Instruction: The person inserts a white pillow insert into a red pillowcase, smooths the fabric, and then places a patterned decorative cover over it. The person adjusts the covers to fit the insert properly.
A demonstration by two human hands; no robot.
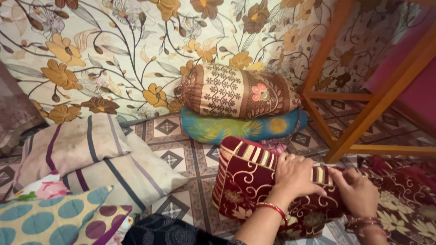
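A maroon pillow (245,181) with gold swirls and striped ends lies on the tiled floor (181,159) in front of me. My left hand (293,177) presses flat on its top, fingers spread over the cover. My right hand (356,193) pinches the cover's open edge at the pillow's right end. Bangles sit on both wrists. The same maroon and gold fabric (399,199) spreads out to the right of the pillow.
Two bolsters are stacked behind the pillow: a brown patterned one (236,90) on a blue and yellow one (227,129). Striped pillows (100,159) and a dotted pillow (50,218) lie at left. A floral sheet (113,54) hangs behind. A wooden frame (345,118) stands at right.
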